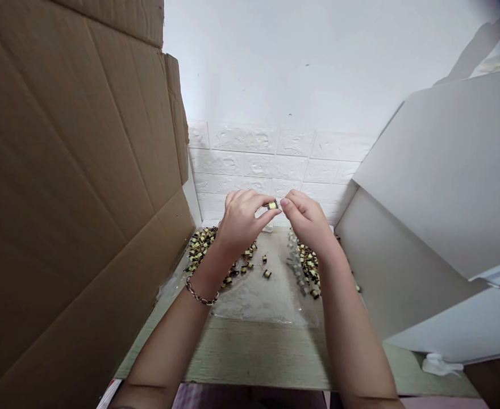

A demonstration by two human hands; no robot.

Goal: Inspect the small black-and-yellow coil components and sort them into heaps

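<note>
A small yellow-taped transformer with a black bobbin and metal pins [271,205] is pinched in the air between both hands. My left hand [239,220] grips its left side with the fingertips, and my right hand [305,220] closes on its right side. Below them, a heap of similar components [201,248] lies to the left and a second heap [308,267] lies to the right. Several loose ones [267,274] sit between the heaps. A chain bracelet [201,293] circles my left wrist.
A clear plastic sheet [258,298] lies on a pale wooden board [254,353]. A large cardboard panel [71,199] walls the left side, and a white panel [437,176] stands on the right. Behind is a white brick-textured wall [275,165].
</note>
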